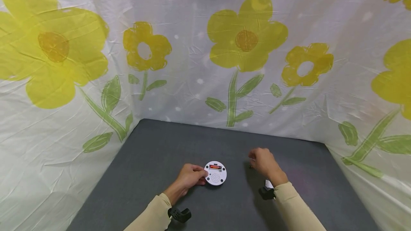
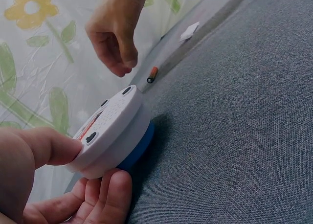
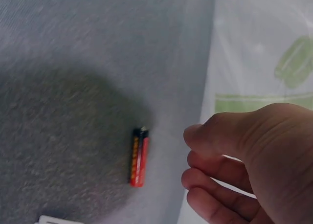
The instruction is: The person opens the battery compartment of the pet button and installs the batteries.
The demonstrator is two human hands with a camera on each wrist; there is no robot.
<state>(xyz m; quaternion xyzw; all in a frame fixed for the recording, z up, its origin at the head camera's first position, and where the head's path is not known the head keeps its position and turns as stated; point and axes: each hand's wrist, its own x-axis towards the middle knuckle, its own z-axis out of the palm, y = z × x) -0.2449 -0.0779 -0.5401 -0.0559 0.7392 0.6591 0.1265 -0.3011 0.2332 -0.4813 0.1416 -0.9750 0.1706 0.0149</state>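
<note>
My left hand [image 1: 188,177] pinches the left edge of a round white device [image 1: 216,179] with a blue underside [image 2: 139,148], thumb above and fingers below. Its face has speaker holes, several dark feet and an uncovered battery compartment, where one red battery [image 1: 215,167] lies at the top. To the right, my right hand [image 1: 264,161] hovers over the table with fingers loosely curled and nothing visible in them. Just beside it, a loose red and black battery [image 3: 139,158] lies on the cloth; the left wrist view shows this battery [image 2: 152,75] below the fingertips.
A small white piece [image 2: 190,31] lies on the dark grey tabletop [image 1: 179,142], partly hidden by my right wrist in the head view. A white curtain [image 1: 186,92] printed with yellow flowers encloses the table's back and sides.
</note>
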